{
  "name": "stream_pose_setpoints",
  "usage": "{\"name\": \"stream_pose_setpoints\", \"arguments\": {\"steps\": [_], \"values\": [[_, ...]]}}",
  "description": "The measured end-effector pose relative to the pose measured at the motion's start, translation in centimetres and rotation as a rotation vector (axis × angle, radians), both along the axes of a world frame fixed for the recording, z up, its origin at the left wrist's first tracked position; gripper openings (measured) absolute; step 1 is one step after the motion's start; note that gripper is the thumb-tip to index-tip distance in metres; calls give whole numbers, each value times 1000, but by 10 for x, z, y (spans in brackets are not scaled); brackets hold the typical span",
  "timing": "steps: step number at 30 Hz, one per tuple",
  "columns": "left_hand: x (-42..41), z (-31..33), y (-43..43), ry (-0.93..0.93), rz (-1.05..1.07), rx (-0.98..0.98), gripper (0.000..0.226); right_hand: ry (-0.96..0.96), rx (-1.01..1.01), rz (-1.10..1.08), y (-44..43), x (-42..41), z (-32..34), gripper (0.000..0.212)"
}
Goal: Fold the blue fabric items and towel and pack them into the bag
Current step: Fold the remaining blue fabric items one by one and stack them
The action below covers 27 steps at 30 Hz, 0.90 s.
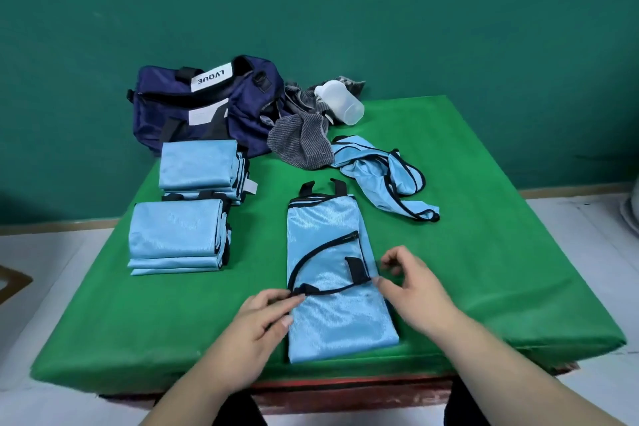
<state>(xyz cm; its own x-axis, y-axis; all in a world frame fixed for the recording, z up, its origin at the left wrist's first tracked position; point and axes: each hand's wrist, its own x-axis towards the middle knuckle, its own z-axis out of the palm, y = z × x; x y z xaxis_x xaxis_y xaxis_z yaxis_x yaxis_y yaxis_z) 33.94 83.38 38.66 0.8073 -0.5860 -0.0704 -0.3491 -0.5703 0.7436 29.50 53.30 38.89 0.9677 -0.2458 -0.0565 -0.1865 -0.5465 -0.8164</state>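
Observation:
A light blue vest (332, 273) with black trim lies lengthwise in front of me, folded into a long strip. My left hand (266, 322) pinches its black edge at the left side. My right hand (411, 284) hovers at the strip's right edge, fingers curled and apart, holding nothing. Two stacks of folded blue vests lie at the left, one near (176, 239) and one farther back (200, 166). An unfolded blue vest (380, 173) lies crumpled at the back right. A grey towel (301, 142) is bunched beside the navy bag (204, 104), whose top is open.
A translucent plastic jug (342, 102) lies on its side behind the towel. The green table cover (484, 252) ends close to the bag at the back left. A teal wall stands behind, and pale floor shows on both sides.

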Motion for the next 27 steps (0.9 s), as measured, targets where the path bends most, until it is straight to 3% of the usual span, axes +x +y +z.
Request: {"name": "stream_pose_setpoints", "arguments": {"steps": [1,4,10,14,19,21,24,27], "values": [[-5,-4,0,-25,5,43,28,29,-88,40,4,-8,0,24],[-11,-9,-5,-81,35,131,49,56,-227,144,20,-17,6,23],[-14,4,-21,-73,158,191,33,182,-325,82,31,-14,19,10],[-15,7,-28,-104,211,112,30,190,-186,-46,34,-14,23,16],[-17,13,-28,-184,282,-18,21,60,35,-144,36,-18,22,16],[-14,21,-31,-82,352,-183,20,-13,119,-178,37,-16,25,18],[3,34,-37,78,405,-412,36,-116,278,-221,35,-2,32,21],[29,49,-44,83,408,-428,35,-162,348,-223,31,21,40,24]]}}
